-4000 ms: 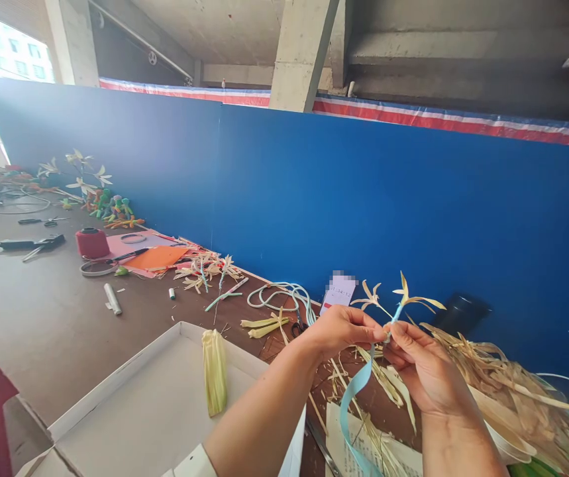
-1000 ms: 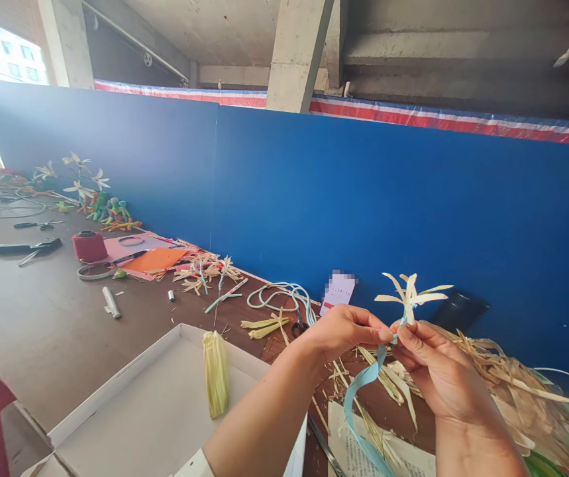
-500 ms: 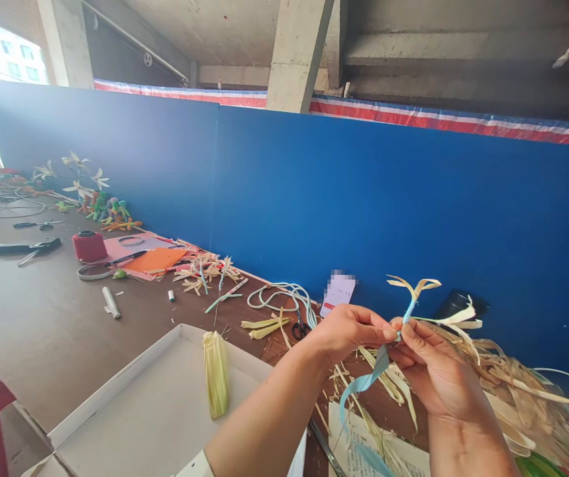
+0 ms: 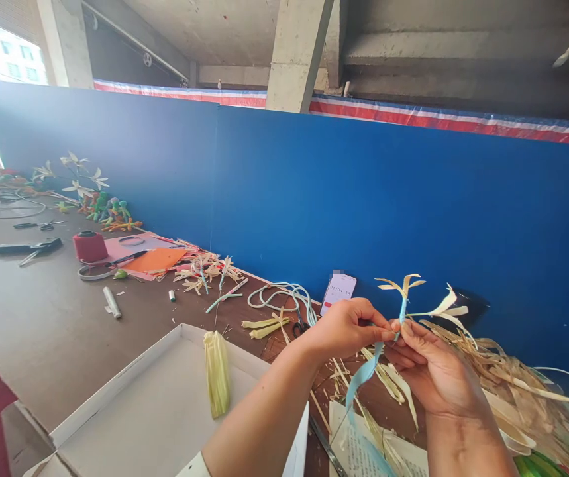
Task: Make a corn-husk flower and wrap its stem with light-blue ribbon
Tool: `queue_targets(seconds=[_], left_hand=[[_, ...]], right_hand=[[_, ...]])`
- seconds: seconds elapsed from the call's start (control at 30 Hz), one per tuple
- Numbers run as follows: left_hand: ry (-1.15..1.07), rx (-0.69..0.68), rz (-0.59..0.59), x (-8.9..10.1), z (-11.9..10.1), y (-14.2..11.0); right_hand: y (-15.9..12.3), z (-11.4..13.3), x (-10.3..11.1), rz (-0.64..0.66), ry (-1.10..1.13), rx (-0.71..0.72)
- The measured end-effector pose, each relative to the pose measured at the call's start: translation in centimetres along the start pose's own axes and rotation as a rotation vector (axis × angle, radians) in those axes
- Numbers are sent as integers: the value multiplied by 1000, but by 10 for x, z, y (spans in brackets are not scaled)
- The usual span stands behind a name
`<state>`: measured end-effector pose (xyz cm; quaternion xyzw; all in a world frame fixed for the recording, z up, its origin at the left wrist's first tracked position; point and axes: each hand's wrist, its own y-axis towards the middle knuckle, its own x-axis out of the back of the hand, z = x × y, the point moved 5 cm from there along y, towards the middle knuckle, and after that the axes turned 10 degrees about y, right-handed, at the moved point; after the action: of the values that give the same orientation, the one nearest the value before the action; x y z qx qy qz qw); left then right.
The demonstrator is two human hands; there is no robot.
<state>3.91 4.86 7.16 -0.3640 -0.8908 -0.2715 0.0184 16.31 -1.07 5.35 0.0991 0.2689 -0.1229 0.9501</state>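
Pinching the smooth, curling pale-blue tape (image 4: 362, 379) near its upper end, your left hand (image 4: 351, 328) sits just beside your right hand (image 4: 430, 363), whose thumb and fingers are closed on a tape-wrapped stem (image 4: 403, 310) at the scene's right, with two flower heads (image 4: 444, 305) of thin, pointed, cream petals above and to the right. Nearer and left, one ribbed yellow-green husk bundle (image 4: 216, 376) lies in one shallow white cardboard tray (image 4: 140, 411); farther off, two slimmer husk pieces (image 4: 268, 329) rest on the brown table (image 4: 140, 318), left of one phone (image 4: 340, 290) before the blue panel (image 4: 289, 199).
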Motion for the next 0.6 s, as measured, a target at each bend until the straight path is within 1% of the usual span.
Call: queue_targets(seconds=[0.13,0.33,0.4,0.53,0.6], left_hand=[[40,10,-2,0,0,-1],[1,42,-8,-3,2,0],[-72,85,-1,-6,8,1],[-317,140,44,-14,18,4],[-338,155,29,-13,19,4]], right_hand=[[0,-1,0,-28,-3,-16],[1,-2,2,-37,14,-22],[2,-3,2,-24,33,-27],[4,-6,1,-31,83,-18],[4,-6,1,-52,77,3]])
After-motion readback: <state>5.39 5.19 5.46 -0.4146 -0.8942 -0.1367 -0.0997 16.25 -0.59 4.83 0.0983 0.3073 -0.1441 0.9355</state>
